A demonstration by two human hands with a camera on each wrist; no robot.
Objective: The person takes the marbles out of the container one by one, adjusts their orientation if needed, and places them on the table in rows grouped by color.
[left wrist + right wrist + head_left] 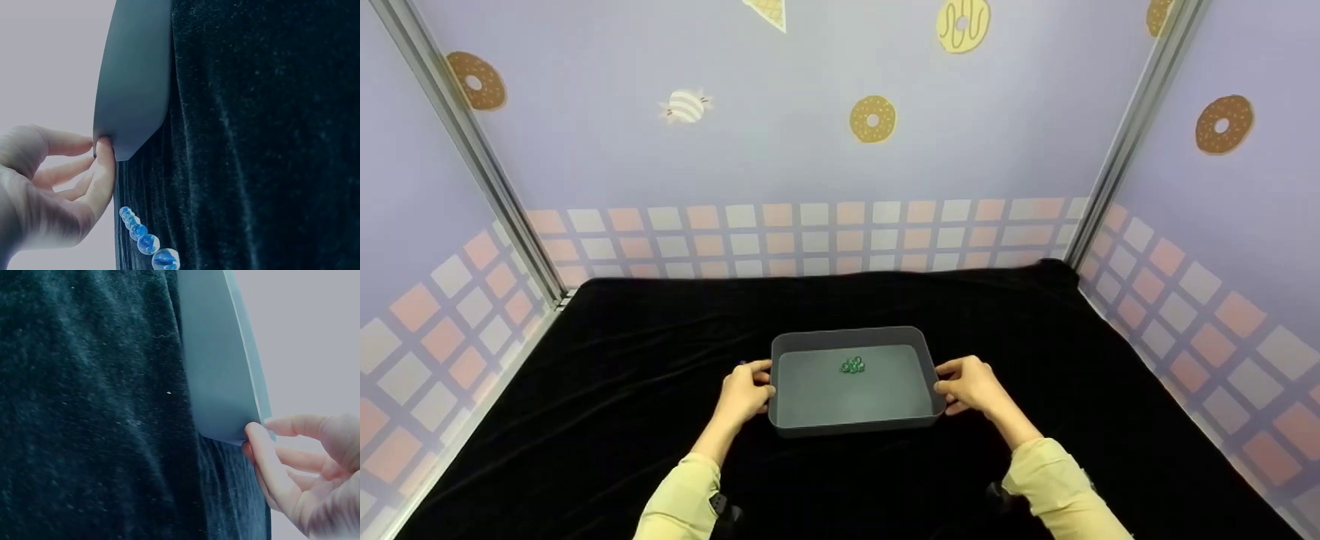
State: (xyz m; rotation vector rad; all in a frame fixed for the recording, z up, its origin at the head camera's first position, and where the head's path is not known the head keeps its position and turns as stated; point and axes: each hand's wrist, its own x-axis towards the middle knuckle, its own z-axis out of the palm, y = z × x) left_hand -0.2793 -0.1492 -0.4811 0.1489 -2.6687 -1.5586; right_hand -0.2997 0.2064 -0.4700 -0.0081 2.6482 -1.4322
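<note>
A dark grey rectangular tray sits on the black cloth in front of me, with a small cluster of green glass marbles on its floor toward the far side. My left hand pinches the tray's left wall between thumb and fingers. On the opposite side, my right hand pinches the right wall the same way. In the left wrist view, a row of several clear-and-blue marbles lies on the cloth beside the left hand; the head view mostly hides them behind that hand.
Black velvety cloth with soft wrinkles covers the table. Lilac walls with printed doughnuts and pink-and-white squares enclose it at the back and both sides, with metal posts at the corners.
</note>
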